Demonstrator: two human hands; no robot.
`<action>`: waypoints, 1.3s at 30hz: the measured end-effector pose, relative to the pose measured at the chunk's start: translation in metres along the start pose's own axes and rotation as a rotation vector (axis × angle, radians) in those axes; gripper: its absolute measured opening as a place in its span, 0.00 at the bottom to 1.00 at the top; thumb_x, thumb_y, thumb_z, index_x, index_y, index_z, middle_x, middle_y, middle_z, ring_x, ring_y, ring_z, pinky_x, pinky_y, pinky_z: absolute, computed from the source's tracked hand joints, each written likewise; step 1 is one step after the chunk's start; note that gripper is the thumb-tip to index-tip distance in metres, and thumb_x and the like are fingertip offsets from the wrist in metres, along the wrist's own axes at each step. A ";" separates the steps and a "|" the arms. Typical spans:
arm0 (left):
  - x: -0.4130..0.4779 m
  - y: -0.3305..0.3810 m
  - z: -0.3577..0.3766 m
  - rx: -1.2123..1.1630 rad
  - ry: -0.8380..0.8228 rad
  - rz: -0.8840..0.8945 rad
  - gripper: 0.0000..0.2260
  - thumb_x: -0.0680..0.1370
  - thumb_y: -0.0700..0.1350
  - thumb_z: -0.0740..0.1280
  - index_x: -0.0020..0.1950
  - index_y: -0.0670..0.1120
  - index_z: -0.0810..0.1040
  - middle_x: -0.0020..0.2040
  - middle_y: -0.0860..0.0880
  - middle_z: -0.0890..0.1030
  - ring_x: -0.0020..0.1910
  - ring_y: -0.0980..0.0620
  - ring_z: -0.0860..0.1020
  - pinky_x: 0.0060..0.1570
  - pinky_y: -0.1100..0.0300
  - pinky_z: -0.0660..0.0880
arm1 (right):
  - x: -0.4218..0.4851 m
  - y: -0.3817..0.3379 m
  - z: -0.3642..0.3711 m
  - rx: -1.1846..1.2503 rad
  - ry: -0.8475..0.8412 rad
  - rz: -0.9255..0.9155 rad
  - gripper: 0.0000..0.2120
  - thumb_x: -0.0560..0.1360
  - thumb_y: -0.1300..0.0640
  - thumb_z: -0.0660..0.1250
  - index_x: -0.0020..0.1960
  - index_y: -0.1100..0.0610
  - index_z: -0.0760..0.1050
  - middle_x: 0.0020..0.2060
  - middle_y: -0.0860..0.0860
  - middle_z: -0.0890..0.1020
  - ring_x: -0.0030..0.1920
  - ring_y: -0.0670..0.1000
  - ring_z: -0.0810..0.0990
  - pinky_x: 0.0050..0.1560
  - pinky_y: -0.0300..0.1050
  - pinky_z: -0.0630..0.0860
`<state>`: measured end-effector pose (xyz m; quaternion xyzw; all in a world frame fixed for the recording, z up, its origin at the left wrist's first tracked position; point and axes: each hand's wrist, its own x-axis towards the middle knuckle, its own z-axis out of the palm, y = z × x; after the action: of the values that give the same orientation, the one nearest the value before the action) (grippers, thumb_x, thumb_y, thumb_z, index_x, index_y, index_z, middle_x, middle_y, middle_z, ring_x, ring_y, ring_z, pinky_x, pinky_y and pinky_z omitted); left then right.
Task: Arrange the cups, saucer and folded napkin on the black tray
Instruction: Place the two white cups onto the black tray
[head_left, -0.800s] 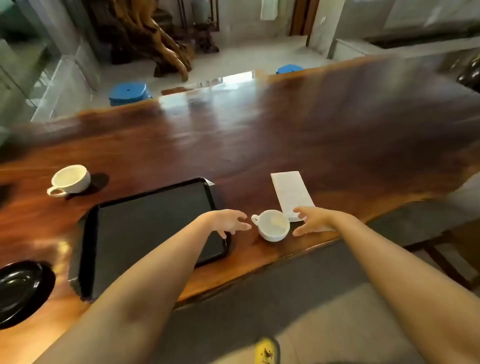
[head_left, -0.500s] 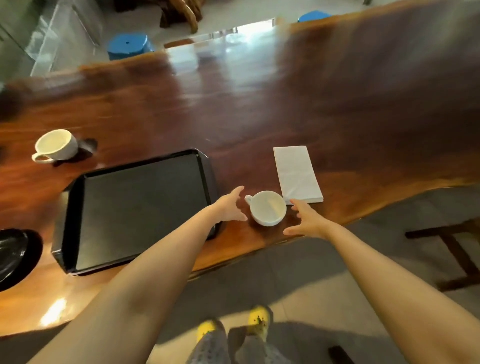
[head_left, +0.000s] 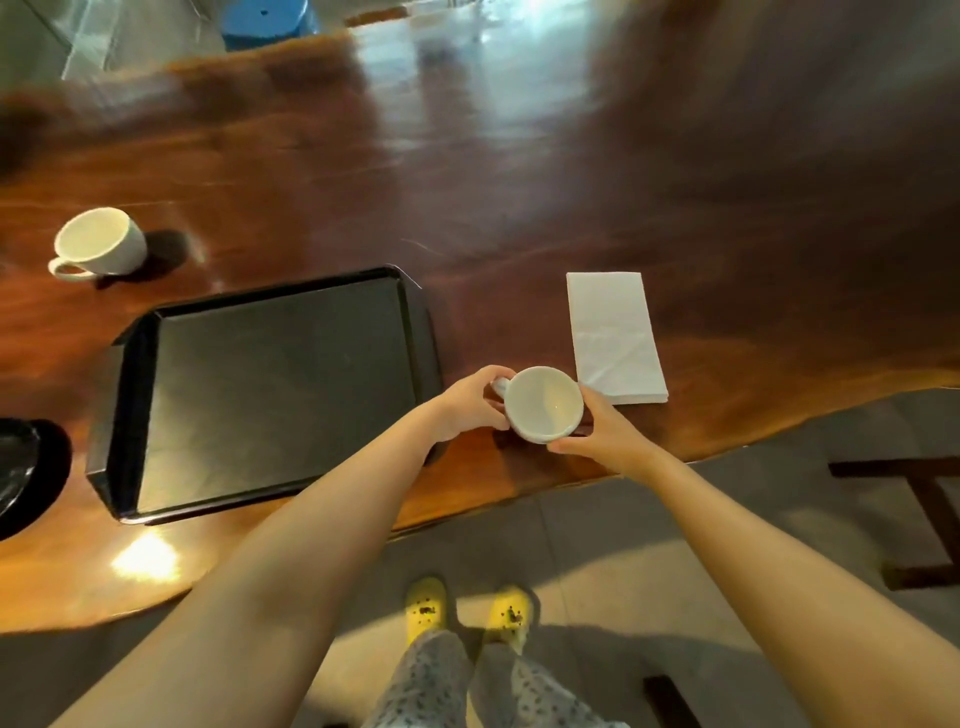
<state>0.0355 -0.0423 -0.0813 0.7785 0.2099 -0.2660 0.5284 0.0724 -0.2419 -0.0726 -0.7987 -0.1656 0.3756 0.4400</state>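
Wood tbl (head_left: 571, 197) w/ black tray (head_left: 270, 395); grey tile floor (head_left: 597, 545)

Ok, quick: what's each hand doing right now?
Left hand: pinching the white cup at its handle.
Right hand: gripping the same cup's opposite side.

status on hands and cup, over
Left hand and right hand both gripping near cup. Cup beside black tray, not yet on it. Nothing between them.
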 end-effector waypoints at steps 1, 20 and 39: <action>-0.001 0.000 -0.002 -0.019 0.003 0.001 0.27 0.71 0.36 0.72 0.65 0.52 0.67 0.63 0.47 0.72 0.61 0.46 0.73 0.63 0.48 0.74 | 0.002 -0.004 -0.002 -0.006 -0.009 -0.008 0.33 0.70 0.60 0.74 0.65 0.44 0.58 0.59 0.43 0.66 0.54 0.41 0.71 0.45 0.24 0.68; -0.096 -0.007 -0.154 -0.402 0.376 0.148 0.29 0.68 0.29 0.70 0.65 0.47 0.67 0.59 0.46 0.70 0.57 0.46 0.77 0.43 0.64 0.76 | 0.090 -0.181 0.045 -0.173 -0.218 -0.246 0.35 0.70 0.61 0.73 0.69 0.49 0.58 0.62 0.46 0.67 0.62 0.48 0.69 0.64 0.46 0.68; -0.106 -0.188 -0.319 -0.550 0.582 0.003 0.26 0.65 0.31 0.72 0.59 0.49 0.70 0.52 0.48 0.75 0.56 0.42 0.78 0.55 0.49 0.77 | 0.219 -0.268 0.264 -0.132 -0.331 -0.105 0.36 0.67 0.70 0.71 0.68 0.49 0.61 0.65 0.51 0.65 0.64 0.51 0.67 0.64 0.50 0.68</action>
<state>-0.0988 0.3176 -0.0519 0.6511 0.4129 0.0328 0.6361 0.0390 0.1909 -0.0375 -0.7434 -0.3015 0.4667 0.3723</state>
